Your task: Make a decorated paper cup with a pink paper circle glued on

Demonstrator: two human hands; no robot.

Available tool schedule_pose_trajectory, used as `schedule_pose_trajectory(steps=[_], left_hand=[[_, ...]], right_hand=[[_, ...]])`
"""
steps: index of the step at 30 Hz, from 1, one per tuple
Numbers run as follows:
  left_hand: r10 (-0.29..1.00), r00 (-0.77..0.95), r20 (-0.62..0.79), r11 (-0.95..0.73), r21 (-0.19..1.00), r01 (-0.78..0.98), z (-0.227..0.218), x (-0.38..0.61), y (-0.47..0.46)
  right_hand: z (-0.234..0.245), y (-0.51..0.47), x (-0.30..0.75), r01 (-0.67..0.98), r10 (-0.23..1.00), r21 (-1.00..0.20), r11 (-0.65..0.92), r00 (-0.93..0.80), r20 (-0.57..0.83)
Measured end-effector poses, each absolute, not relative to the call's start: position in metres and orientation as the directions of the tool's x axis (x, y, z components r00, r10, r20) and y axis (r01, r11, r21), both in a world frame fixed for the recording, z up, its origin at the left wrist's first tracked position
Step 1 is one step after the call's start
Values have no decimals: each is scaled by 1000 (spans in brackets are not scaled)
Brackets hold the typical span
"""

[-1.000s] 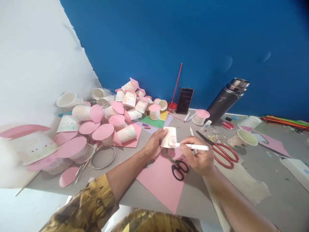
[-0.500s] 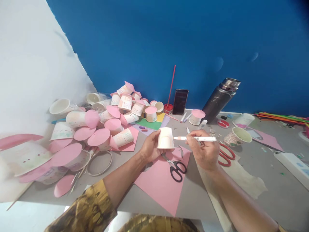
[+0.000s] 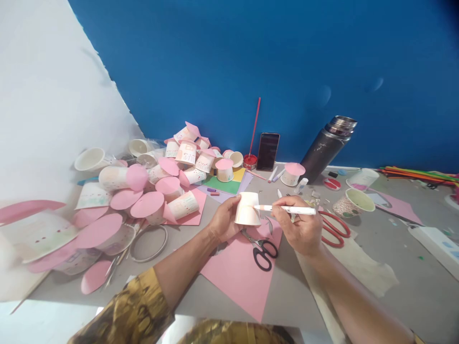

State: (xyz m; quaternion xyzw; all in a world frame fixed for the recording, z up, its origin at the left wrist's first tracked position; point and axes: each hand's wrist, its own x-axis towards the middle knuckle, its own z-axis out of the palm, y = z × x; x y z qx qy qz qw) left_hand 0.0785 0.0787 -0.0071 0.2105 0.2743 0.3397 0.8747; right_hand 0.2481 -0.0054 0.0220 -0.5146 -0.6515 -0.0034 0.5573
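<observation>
My left hand (image 3: 225, 220) grips a white paper cup (image 3: 247, 215) from its left side, upside down with the wider rim low. Pinched in my right hand (image 3: 299, 229) is a white marker (image 3: 292, 209), held level, its tip at the cup's front wall. Faint light-coloured lines show on that wall. Below the cup lies a sheet of pink paper (image 3: 236, 282), with black-handled scissors (image 3: 263, 253) on it. Red-handled scissors (image 3: 335, 231) rest to the right of my right hand, partly hidden by it.
On the left are piled several decorated paper cups (image 3: 186, 152) with pink paper discs (image 3: 147, 204). A phone (image 3: 268, 150) and a dark flask (image 3: 328, 145) lean on the blue wall. A green patterned cup (image 3: 349, 204) lies at right, near a white power strip (image 3: 435, 246). A grey ring (image 3: 165, 239) lies left.
The marker has moved left, and its tip now meets the cup's wall instead of its right edge. The cup sits slightly lower and a little more tilted in my left hand.
</observation>
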Motion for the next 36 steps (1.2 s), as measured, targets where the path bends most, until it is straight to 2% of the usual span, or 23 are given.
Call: schedule_pose_trajectory(steps=[13,19,23,28,36], left_hand=[[664,688,-292,711,530,-461,-11,76,81],[701,642,-312,680,565,-467,-9,75,82],[701,646,-301,677,563,-473,-11,75,82],[719,632,-289,660,569,-491,-14,75,83],[738,606,-298,644,580,-499,-12,77,83]], right_hand=[[23,-7,249,682,662,-578,449,180,727],[24,-9,251,621,725,-641,451,163,669],[23,-8,250,631,703,-631,450,185,687],[23,-8,251,641,726,-606,470,109,679],[23,-9,251,617,749,-643,454,126,650]])
